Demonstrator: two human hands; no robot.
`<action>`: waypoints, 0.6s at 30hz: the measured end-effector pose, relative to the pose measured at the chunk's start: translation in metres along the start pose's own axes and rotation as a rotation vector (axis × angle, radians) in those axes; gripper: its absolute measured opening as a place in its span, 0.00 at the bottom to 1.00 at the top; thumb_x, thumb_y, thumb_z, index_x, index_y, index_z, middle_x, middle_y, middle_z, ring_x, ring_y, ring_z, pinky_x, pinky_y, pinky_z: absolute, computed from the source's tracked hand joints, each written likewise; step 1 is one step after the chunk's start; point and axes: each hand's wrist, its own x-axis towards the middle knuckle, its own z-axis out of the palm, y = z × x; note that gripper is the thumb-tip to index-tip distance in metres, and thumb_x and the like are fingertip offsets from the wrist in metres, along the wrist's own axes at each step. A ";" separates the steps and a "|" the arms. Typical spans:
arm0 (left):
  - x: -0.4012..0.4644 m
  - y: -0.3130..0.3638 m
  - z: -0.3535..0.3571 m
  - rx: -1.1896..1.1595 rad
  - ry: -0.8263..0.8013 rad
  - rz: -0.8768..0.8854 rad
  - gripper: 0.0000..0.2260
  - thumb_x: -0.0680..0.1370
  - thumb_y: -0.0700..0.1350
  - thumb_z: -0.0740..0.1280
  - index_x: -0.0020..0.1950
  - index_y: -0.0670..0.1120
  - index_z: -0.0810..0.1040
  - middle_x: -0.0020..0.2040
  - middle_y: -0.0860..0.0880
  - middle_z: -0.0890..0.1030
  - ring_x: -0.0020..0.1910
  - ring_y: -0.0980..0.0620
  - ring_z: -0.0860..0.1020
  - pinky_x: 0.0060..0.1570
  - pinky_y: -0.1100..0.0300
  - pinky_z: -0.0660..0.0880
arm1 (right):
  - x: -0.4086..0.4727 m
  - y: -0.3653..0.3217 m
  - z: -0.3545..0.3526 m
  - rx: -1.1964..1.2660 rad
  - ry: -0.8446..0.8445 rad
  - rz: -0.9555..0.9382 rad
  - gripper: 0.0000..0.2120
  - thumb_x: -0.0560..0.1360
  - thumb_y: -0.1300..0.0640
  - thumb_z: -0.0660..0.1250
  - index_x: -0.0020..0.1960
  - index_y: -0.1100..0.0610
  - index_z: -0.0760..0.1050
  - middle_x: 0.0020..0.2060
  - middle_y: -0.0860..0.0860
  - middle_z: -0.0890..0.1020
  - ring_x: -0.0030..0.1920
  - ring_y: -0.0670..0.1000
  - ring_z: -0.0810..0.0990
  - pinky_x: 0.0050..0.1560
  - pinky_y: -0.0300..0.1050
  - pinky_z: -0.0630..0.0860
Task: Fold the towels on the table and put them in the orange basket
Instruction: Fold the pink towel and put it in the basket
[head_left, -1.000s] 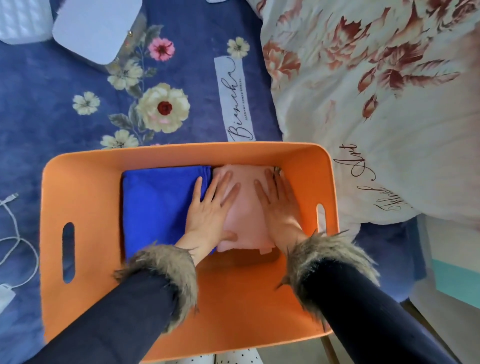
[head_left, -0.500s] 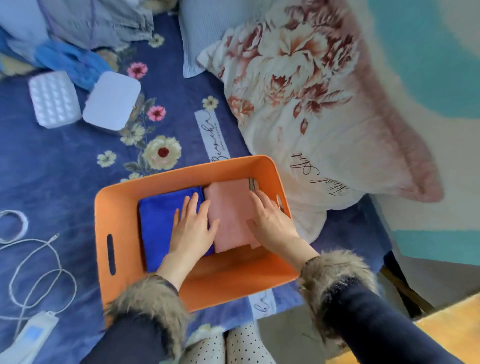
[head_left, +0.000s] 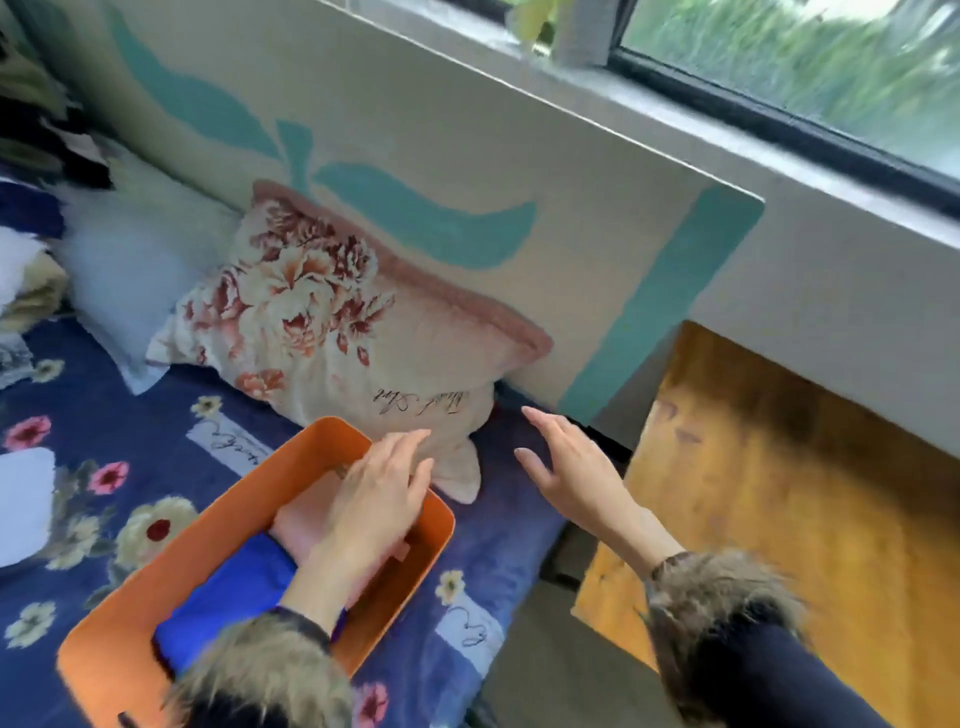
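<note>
The orange basket (head_left: 223, 525) sits on the flowered blue bedspread at the lower left. Inside it lie a folded blue towel (head_left: 228, 597) and a folded pink towel (head_left: 301, 525) side by side. My left hand (head_left: 384, 493) hovers over the pink towel and the basket's far rim, fingers straight and holding nothing. My right hand (head_left: 571, 467) is outside the basket, lifted over the bed's edge to the right, fingers spread and empty.
A floral pillow (head_left: 332, 322) leans on the painted headboard (head_left: 467, 156) behind the basket, a pale blue pillow (head_left: 119, 270) to its left. A wooden table (head_left: 779, 519) stands at the right below a window (head_left: 831, 67).
Both hands have lifted off the towels. My right hand has left the basket and moved right. The view has swung up and right, bringing the headboard, window and wooden table into sight.
</note>
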 end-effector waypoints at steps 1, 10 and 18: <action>-0.003 0.012 0.003 -0.006 -0.016 0.043 0.18 0.80 0.47 0.58 0.70 0.48 0.68 0.66 0.49 0.72 0.66 0.48 0.70 0.65 0.56 0.65 | -0.017 0.006 -0.005 0.022 0.011 0.052 0.26 0.79 0.49 0.59 0.74 0.54 0.59 0.69 0.51 0.69 0.68 0.52 0.68 0.65 0.49 0.67; -0.053 0.139 0.058 -0.090 -0.254 0.474 0.15 0.80 0.45 0.60 0.67 0.46 0.72 0.59 0.49 0.77 0.59 0.50 0.74 0.58 0.58 0.69 | -0.200 0.058 -0.053 0.137 0.270 0.510 0.25 0.79 0.50 0.59 0.74 0.51 0.59 0.68 0.49 0.70 0.67 0.50 0.69 0.66 0.49 0.68; -0.172 0.279 0.109 -0.105 -0.465 0.958 0.15 0.81 0.47 0.59 0.67 0.47 0.71 0.60 0.49 0.76 0.60 0.50 0.74 0.56 0.57 0.71 | -0.419 0.068 -0.066 0.182 0.537 0.903 0.25 0.79 0.48 0.58 0.74 0.49 0.58 0.69 0.49 0.68 0.69 0.51 0.67 0.67 0.48 0.66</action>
